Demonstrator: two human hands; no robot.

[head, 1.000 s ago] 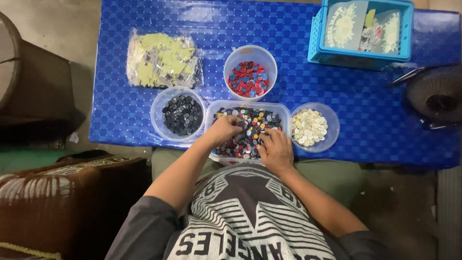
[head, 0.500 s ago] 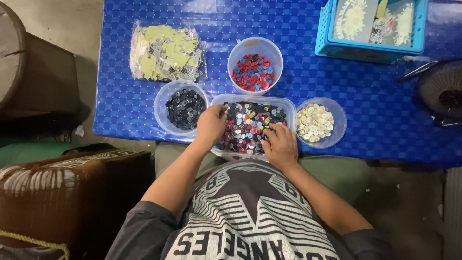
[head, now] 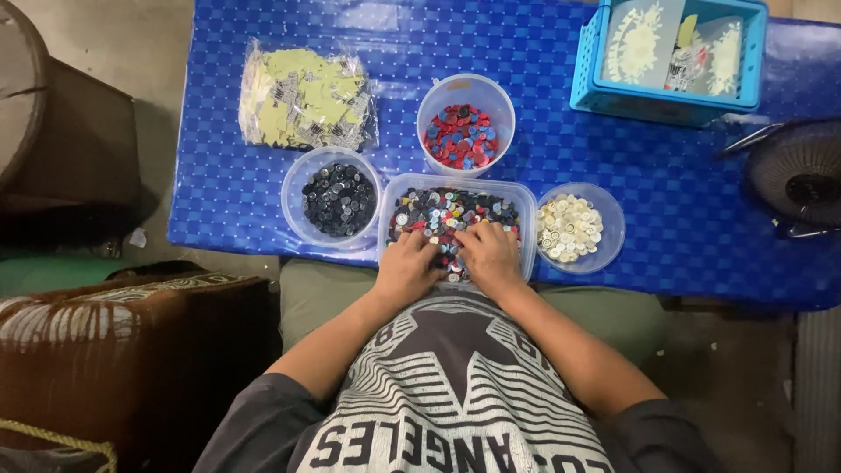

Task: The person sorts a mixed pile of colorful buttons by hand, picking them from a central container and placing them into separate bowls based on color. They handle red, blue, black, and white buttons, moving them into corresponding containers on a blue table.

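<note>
A clear rectangular tub [head: 526,203] of mixed coloured buttons sits at the near edge of the blue table [head: 219,201]. My left hand [head: 407,263] and my right hand [head: 491,256] both rest inside it, fingers down in the buttons. Whether either hand pinches a button is hidden. Left of the tub stands a round bowl of dark buttons [head: 337,200]. To its right, a round bowl of white buttons [head: 574,228]. Behind it, a cup of red and blue buttons [head: 462,133].
A clear bag of yellow cards [head: 302,98] lies at the back left. A blue plastic basket [head: 670,54] with packets stands at the back right. A dark fan [head: 802,175] sits at the right edge. A brown bag [head: 114,350] is on the floor at left.
My left hand has moved from the tub's left edge near the dark-button bowl back into the tub's front, beside my right hand. The view has shifted slightly.
</note>
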